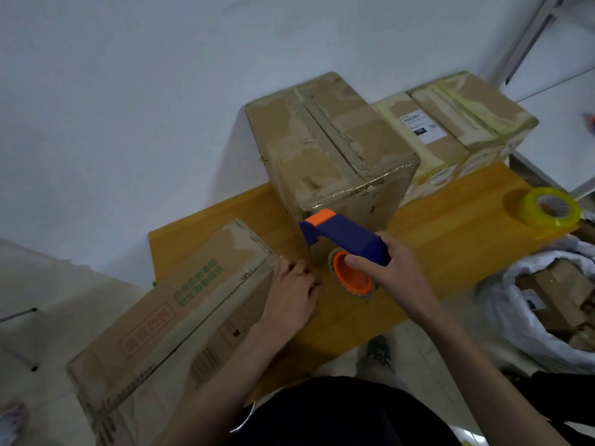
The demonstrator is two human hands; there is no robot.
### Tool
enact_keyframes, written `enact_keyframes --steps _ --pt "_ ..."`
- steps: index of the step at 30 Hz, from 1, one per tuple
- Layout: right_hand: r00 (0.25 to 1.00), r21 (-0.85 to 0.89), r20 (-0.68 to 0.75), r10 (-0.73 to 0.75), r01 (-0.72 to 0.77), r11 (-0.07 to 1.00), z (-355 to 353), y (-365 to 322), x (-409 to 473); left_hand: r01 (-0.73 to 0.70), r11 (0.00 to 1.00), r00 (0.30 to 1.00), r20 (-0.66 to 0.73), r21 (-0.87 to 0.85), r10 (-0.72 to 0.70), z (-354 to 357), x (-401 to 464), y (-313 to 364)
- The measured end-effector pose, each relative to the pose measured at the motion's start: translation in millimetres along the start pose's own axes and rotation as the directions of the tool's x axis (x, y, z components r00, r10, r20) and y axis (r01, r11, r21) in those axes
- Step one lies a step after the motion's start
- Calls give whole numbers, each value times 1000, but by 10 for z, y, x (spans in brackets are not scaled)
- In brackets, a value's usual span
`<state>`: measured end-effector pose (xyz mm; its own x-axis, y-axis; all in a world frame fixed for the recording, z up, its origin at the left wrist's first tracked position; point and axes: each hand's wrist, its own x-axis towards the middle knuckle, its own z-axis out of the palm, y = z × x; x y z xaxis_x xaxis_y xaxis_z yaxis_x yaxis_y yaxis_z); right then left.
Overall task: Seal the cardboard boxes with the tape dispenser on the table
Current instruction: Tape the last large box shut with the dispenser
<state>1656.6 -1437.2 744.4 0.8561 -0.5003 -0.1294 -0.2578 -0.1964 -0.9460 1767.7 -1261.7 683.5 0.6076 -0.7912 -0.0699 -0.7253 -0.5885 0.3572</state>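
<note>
Nearest, a long printed cardboard box lies flat over the table's left corner. The left hand rests on its far end, fingers loosely bent, gripping nothing. Just right, the right hand wraps the blue and orange tape dispenser, whose long axis runs up-left, orange tip touching the tall box. Behind stand two taped boxes: four boxes altogether. One yellow tape roll sits far right.
</note>
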Motion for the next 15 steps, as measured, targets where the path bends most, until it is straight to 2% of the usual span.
enact_keyframes --steps 2,5,9,15 --pt "1000 -2 2 2 -2 1000 10 11 -4 -50 999 996 67 -12 51 -67 5 -117" --pt "1000 5 4 10 -10 1000 31 14 -1 -91 994 992 84 -61 96 -105 11 -207" --pt "1000 8 10 15 -16 1000 73 13 6 -63 988 997 25 -143 68 -44 -14 -161" --pt "1000 15 3 -6 6 1000 108 1 4 -28 951 999 27 -307 38 -81 -92 -174"
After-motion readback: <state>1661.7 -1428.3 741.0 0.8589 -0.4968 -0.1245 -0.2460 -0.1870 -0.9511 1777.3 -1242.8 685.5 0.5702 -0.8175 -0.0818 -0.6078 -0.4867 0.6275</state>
